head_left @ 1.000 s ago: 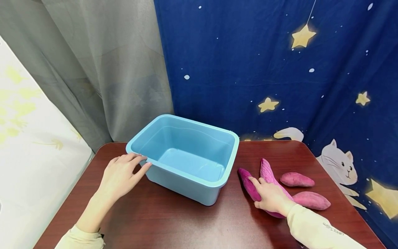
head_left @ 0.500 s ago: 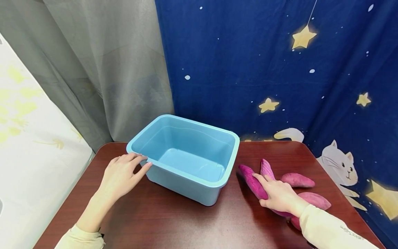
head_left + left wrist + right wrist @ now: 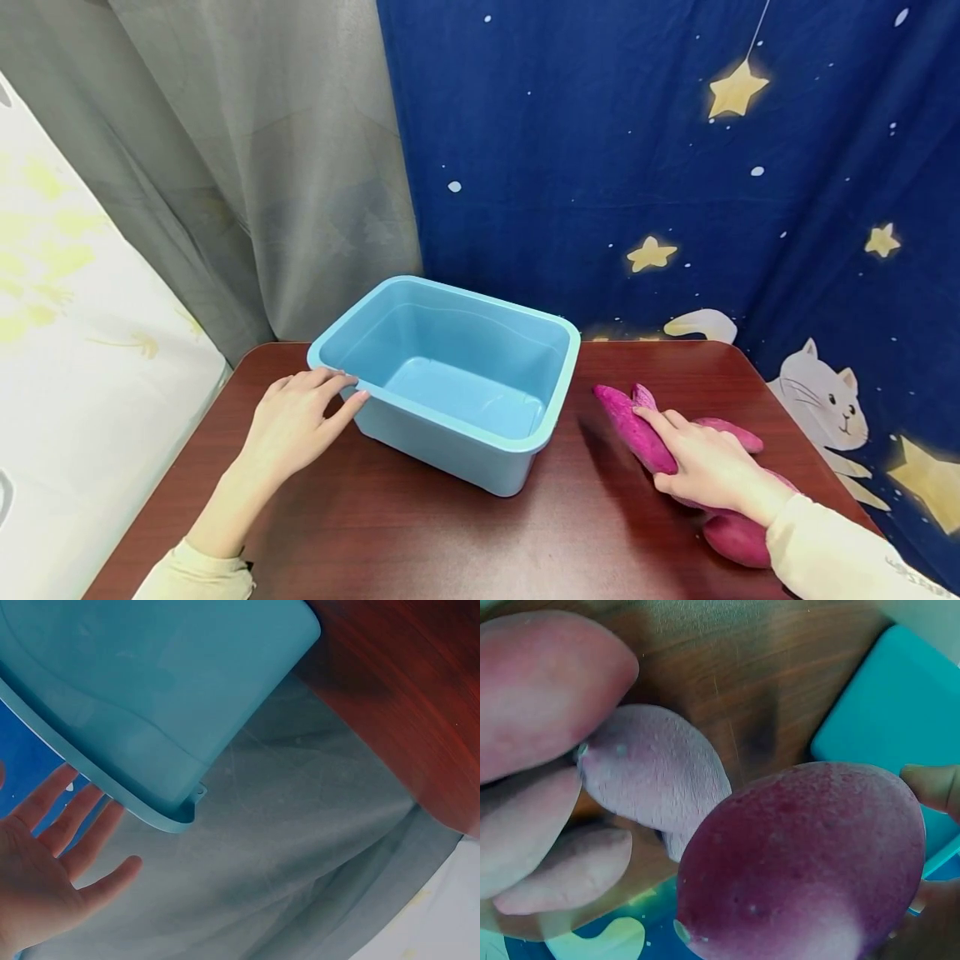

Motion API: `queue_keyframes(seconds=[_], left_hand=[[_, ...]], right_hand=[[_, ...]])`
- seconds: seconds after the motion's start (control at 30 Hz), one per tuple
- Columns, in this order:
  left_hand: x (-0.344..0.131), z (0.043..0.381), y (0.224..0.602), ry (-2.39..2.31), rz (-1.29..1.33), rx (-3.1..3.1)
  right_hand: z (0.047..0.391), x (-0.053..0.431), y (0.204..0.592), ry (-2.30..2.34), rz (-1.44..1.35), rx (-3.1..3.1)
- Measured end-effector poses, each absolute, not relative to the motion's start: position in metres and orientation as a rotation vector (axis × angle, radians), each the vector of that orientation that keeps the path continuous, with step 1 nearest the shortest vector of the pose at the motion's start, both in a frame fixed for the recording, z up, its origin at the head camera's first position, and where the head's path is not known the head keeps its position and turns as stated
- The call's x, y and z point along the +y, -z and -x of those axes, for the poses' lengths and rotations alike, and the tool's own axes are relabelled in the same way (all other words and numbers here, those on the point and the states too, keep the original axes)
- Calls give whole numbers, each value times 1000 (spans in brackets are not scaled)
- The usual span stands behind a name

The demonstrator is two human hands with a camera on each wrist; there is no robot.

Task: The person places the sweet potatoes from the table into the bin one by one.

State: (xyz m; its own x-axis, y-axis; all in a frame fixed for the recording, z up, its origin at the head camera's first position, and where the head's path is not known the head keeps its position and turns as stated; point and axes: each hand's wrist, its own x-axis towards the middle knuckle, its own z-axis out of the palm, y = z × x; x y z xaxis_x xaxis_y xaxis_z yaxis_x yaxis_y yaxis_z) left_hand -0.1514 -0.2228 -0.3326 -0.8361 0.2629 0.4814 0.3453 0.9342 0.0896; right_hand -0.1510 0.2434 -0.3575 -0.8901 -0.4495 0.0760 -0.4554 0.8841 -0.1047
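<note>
My right hand [image 3: 705, 467] grips a dark magenta sweet potato [image 3: 637, 432], fingers over its top and thumb on the near side. A shadow falls on the table to its left. In the right wrist view that sweet potato [image 3: 802, 862] looms large, with fingertips at its right edge. Behind it lies a paler, rough-skinned sweet potato [image 3: 656, 769], mostly hidden by my hand in the head view. My left hand [image 3: 296, 425] rests its fingertips on the near left rim of a light blue plastic tub [image 3: 450, 421]; the left wrist view shows those fingers extended.
Several more sweet potatoes lie on the reddish-brown table [image 3: 555, 533]: one at the back [image 3: 738, 433], another near my right sleeve [image 3: 738, 540]. The tub stands left of them, its bare floor visible. A grey curtain [image 3: 322, 167] and a blue starry curtain [image 3: 562, 167] hang behind.
My right hand has moved right, and the magenta sweet potato has shifted right with it, coming away from the table. Another sweet potato now shows below my right wrist. My left hand stays put.
</note>
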Motion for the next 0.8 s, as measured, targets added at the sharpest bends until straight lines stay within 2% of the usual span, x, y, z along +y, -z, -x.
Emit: queue_keyframes(seconds=[0.8], left_hand=[[-224, 153, 334, 232, 436, -2631]], right_hand=[[150, 258, 305, -105, -747, -2885]])
